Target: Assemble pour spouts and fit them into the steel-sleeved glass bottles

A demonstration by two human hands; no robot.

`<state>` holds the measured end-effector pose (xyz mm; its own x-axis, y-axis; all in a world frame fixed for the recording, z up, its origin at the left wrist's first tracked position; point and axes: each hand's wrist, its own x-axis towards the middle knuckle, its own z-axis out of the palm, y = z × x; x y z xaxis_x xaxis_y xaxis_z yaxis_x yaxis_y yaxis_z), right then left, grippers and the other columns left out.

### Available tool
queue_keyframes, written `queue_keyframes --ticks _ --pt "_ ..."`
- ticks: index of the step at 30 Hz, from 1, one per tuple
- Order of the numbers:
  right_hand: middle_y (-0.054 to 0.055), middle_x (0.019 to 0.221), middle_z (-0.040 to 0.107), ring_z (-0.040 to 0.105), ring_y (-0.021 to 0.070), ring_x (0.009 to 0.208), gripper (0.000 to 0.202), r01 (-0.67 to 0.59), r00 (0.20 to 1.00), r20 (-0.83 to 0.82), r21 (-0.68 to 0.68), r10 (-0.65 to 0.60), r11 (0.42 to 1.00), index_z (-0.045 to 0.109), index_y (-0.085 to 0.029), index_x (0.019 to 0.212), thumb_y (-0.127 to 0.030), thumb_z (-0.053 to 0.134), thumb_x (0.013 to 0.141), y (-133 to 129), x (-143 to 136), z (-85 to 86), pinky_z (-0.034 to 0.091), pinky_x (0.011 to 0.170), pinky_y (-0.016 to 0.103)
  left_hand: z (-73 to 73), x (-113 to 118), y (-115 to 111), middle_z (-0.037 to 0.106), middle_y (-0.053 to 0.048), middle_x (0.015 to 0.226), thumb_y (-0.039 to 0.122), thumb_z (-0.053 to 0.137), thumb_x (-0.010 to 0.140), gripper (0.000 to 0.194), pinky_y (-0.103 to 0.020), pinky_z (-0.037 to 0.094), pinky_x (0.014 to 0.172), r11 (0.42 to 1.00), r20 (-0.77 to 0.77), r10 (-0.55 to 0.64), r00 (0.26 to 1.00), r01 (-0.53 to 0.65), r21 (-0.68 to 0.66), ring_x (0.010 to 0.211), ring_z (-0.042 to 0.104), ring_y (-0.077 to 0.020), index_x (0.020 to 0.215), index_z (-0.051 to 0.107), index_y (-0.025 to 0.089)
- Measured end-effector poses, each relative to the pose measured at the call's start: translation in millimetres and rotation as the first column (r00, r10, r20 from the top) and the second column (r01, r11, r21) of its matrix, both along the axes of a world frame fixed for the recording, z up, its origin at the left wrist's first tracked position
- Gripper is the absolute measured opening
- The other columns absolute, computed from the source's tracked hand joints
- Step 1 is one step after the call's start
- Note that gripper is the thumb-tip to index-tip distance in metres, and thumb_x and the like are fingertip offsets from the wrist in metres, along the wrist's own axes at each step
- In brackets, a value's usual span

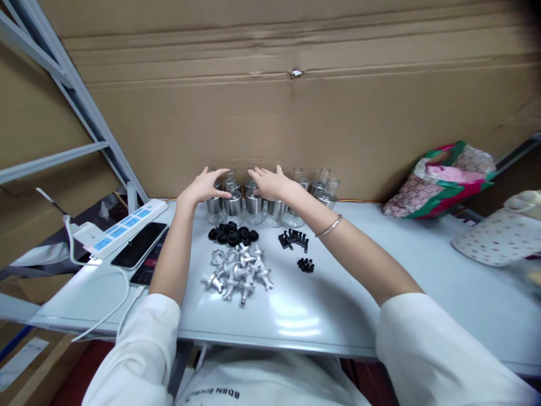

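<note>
Glass bottles with metal collars point(254, 207) stand in rows against the cardboard at the back of the table. My left hand point(206, 185) is at the left end of the rows, thumb and fingers apart around the bottle tops. Over the middle bottles reaches my right hand point(270, 183), fingers spread and partly covering them. Neither hand visibly grips anything, though contact with the glass is unclear. In front lie a heap of black round caps point(232, 234), silver spout-like parts point(240, 270), small black lever-like pieces point(293, 239) and tiny black parts point(305, 265).
A white power strip point(127, 225), a phone point(140, 245) and another dark phone point(146, 269) with white cables occupy the left side. To the right are a patterned bag point(435, 183) and a dotted white item point(499, 237). Cardboard point(338, 113) walls off the back.
</note>
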<state>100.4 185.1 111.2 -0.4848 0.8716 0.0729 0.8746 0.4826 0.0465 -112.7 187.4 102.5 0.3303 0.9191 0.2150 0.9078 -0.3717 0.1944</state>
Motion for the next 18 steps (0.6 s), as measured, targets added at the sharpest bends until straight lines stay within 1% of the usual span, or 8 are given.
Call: queue_keyframes --ticks 2,4,7,10,12,14,16,18 --pt "0.017 0.153 0.019 0.018 0.0342 0.141 0.082 0.010 1.000 -0.010 0.015 -0.010 1.000 0.015 -0.013 0.148 -0.036 0.059 0.082 1.1 10.6 -0.9 0.011 0.109 0.067 0.5 -0.3 -0.7 0.049 -0.006 0.139 0.051 0.067 0.072 0.078 -0.051 0.027 0.109 1.000 -0.016 0.007 1.000 -0.008 -0.019 0.138 0.024 -0.0362 0.140 0.036 0.027" --pt "0.020 0.154 0.015 0.014 0.0384 0.141 0.103 0.038 0.999 -0.019 0.031 -0.037 0.999 0.011 -0.012 0.149 -0.046 0.070 0.071 5.9 25.5 -1.5 0.013 0.109 0.067 -0.8 -1.2 1.3 0.050 -0.007 0.137 0.056 0.064 0.073 0.077 -0.050 0.026 0.110 1.000 -0.014 0.003 1.000 -0.003 -0.012 0.136 0.027 -0.0355 0.139 0.038 0.026" --pt "0.025 0.151 0.019 0.019 0.0428 0.138 0.119 0.078 0.997 -0.009 0.002 -0.078 0.997 0.012 -0.011 0.148 -0.054 0.076 0.058 16.3 46.3 -2.5 0.018 0.107 0.067 -4.2 -2.6 6.5 0.049 -0.006 0.138 0.063 0.056 0.075 0.075 -0.050 0.024 0.110 1.000 0.009 0.011 1.000 -0.011 0.002 0.138 0.023 -0.0377 0.139 0.039 0.026" --pt "0.029 0.146 0.028 0.029 0.0430 0.134 0.114 0.116 0.993 0.008 -0.036 -0.116 0.993 0.018 -0.007 0.146 -0.056 0.073 0.060 23.3 53.0 -5.8 0.012 0.106 0.069 -6.2 -2.9 9.5 0.046 -0.006 0.141 0.067 0.050 0.077 0.076 -0.053 0.024 0.109 0.999 0.006 0.037 0.999 -0.037 0.002 0.139 0.019 -0.0404 0.141 0.036 0.027" --pt "0.029 0.143 0.034 0.033 0.0421 0.132 0.104 0.140 0.990 -0.012 -0.015 -0.140 0.990 0.024 -0.005 0.144 -0.055 0.070 0.066 23.9 49.5 -8.6 0.005 0.105 0.072 -5.9 -2.5 9.3 0.044 -0.006 0.143 0.068 0.047 0.079 0.076 -0.054 0.024 0.108 0.999 0.002 0.049 0.999 -0.049 0.000 0.139 0.018 -0.0411 0.142 0.033 0.027" --pt "0.027 0.141 0.039 0.036 0.0407 0.130 0.092 0.151 0.987 -0.050 0.017 -0.150 0.988 0.030 -0.006 0.141 -0.054 0.066 0.071 21.4 44.6 -10.5 0.001 0.103 0.073 -4.9 -1.9 8.1 0.044 -0.006 0.143 0.066 0.046 0.080 0.074 -0.054 0.024 0.108 0.999 -0.004 0.044 0.999 -0.044 0.000 0.139 0.019 -0.0405 0.142 0.034 0.027" --pt "0.025 0.140 0.041 0.035 0.0393 0.132 0.084 0.139 0.987 -0.085 0.056 -0.134 0.989 0.034 -0.008 0.139 -0.056 0.061 0.076 16.9 43.4 -10.4 -0.001 0.103 0.074 -4.1 -1.6 6.8 0.046 -0.005 0.141 0.064 0.047 0.081 0.070 -0.051 0.024 0.109 0.999 -0.002 0.036 0.999 -0.036 -0.001 0.139 0.021 -0.0385 0.140 0.038 0.027" --pt "0.024 0.144 0.036 0.027 0.0383 0.136 0.085 0.130 0.986 -0.112 0.068 -0.122 0.989 0.030 -0.008 0.141 -0.059 0.056 0.079 11.5 49.0 -7.6 0.000 0.105 0.072 -4.0 -1.7 6.0 0.048 -0.004 0.140 0.062 0.048 0.081 0.068 -0.049 0.024 0.110 0.999 0.017 0.036 0.999 -0.036 -0.005 0.138 0.022 -0.0367 0.139 0.040 0.027"
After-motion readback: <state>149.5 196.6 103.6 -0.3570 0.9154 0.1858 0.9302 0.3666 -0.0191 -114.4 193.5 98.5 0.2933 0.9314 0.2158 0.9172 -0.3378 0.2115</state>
